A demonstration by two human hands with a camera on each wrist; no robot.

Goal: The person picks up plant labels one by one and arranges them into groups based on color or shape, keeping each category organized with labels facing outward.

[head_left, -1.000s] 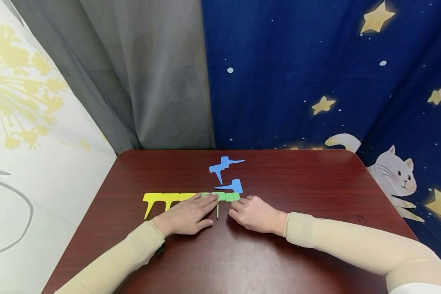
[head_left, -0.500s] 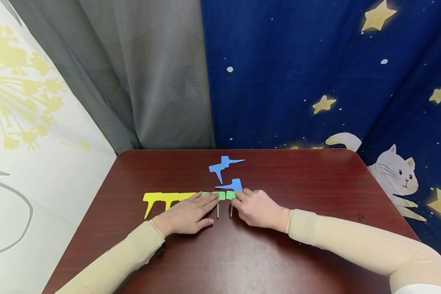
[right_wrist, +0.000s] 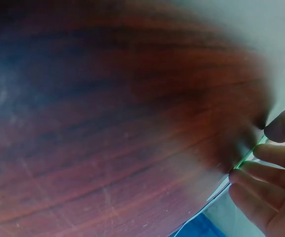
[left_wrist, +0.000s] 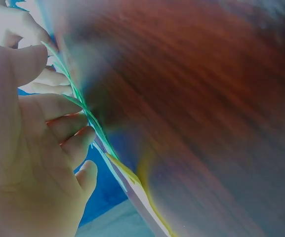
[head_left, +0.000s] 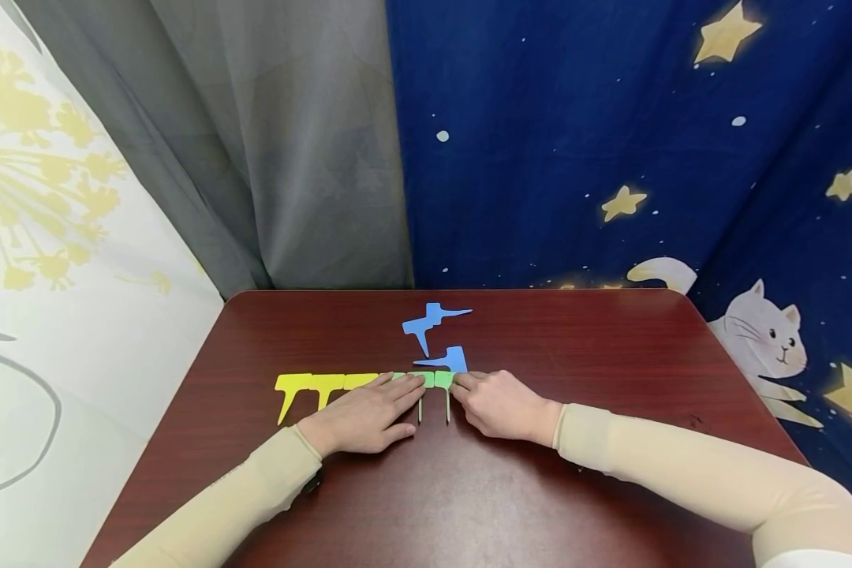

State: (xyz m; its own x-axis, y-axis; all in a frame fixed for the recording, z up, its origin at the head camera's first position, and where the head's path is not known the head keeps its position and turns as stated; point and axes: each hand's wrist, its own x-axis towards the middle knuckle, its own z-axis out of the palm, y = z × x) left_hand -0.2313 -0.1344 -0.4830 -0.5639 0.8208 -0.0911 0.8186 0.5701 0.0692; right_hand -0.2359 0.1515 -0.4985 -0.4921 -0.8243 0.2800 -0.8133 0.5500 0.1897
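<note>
My left hand (head_left: 365, 414) lies with straight fingers across the middle of a row of T-shaped plant labels, its fingertips on the middle green label (head_left: 429, 380). Under those fingers another green label (head_left: 398, 375) is mostly hidden. At the row's right end, the fingertips of my right hand (head_left: 500, 406) touch the edge of the last green label (head_left: 443, 379), whose stem points toward me. In the right wrist view the fingers of the right hand (right_wrist: 275, 187) are extended, with the thumb apart. Yellow labels (head_left: 294, 383) form the left part of the row.
Just behind the green end lies a blue label (head_left: 457, 359), close to the right fingertips. Farther back, one blue label (head_left: 417, 325) overlaps another blue label (head_left: 434, 312). The dark red wooden table (head_left: 575, 339) ends at a grey curtain (head_left: 326, 158) and a blue curtain (head_left: 525, 158).
The right hand has shifted slightly right and away from me, uncovering the last green label's stem. That label now sits against its neighbour, after a small gap half a second ago. The left hand stays put.
</note>
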